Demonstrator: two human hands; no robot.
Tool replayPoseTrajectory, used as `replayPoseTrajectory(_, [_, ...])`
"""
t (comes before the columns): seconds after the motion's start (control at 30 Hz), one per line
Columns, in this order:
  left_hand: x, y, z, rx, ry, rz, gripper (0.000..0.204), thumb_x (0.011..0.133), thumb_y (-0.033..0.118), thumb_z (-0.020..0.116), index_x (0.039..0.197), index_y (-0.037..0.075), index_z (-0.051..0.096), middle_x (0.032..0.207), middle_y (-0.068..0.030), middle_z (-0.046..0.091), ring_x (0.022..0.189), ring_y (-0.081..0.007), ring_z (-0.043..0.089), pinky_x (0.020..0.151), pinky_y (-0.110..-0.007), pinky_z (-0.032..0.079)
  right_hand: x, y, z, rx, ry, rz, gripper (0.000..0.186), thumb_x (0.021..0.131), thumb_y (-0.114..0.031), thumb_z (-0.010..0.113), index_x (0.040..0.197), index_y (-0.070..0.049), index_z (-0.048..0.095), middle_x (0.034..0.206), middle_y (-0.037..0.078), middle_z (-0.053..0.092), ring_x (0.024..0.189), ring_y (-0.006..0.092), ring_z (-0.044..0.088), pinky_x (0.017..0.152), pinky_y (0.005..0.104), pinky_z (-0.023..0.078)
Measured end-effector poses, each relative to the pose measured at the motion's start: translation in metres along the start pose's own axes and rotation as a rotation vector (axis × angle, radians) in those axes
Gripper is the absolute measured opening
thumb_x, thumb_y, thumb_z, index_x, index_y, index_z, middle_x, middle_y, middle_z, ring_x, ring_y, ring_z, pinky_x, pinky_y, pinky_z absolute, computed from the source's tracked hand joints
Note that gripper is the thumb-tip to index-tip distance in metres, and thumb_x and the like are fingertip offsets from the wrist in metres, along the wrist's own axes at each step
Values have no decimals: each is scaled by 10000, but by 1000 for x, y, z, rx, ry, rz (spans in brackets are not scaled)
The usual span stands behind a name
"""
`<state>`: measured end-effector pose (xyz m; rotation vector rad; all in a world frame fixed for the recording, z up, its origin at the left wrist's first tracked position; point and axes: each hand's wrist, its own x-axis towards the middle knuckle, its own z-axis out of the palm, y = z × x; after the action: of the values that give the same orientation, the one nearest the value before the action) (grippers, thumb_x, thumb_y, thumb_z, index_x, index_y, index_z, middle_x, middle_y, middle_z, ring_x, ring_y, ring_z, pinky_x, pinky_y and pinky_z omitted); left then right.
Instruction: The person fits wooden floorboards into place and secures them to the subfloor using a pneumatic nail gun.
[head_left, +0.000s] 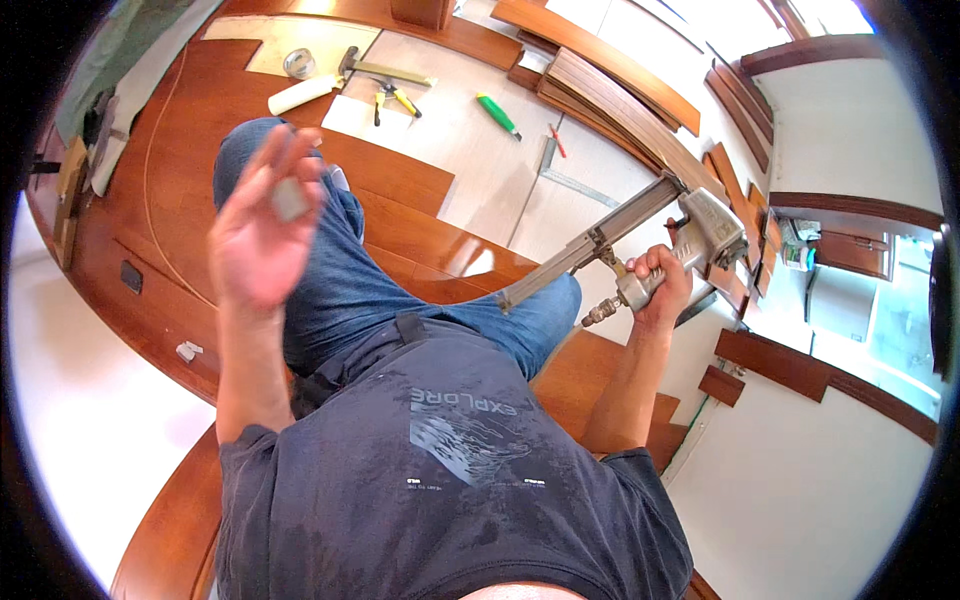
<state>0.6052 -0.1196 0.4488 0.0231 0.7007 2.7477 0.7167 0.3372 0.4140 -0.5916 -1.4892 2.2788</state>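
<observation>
Nail gun [708,228] is near the right knee [562,302], with right hand [657,285] clamped round its handle. Left hand [262,240], well apart, is raised, blurred, and holds 1 small greyish piece [290,200]. Beyond lie green-handled tool [494,112] and hammer [395,71].

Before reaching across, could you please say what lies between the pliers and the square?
In the head view, a green tool lies between the pliers and square.
</observation>
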Motion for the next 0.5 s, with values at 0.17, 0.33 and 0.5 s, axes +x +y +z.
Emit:
replayPoseTrajectory(0.17, [-52, 109, -109, 369, 373, 442, 426, 939, -38, 501, 1363, -46, 539, 1329, -197, 625, 1230, -279, 599, 1059, -401, 501, 9, 56, -46, -173, 147, -158, 242, 940, -193, 528, 1071, -15, 628, 852, 86, 625, 730, 207, 628, 770, 445, 579])
replayPoseTrajectory(0.33, [-126, 99, -326, 444, 1003, 86, 257, 956, -10, 532, 1206, -2, 591, 1091, -171, 705, 876, -271, 678, 767, -380, 562, -9, 97, -59, -35, 345, 130, 181, 914, -262, 579, 968, -92, 612, 853, 34, 627, 786, 225, 648, 767, 456, 579])
replayPoseTrajectory(0.5, [-254, 1, -424, -172, 1427, 27, 350, 979, -75, 494, 1307, 40, 544, 1022, -130, 652, 962, -297, 680, 815, -378, 625, 9, 90, -101, 76, 103, 265, 150, 900, -217, 579, 823, -89, 590, 734, 9, 613, 757, 225, 666, 738, 398, 560])
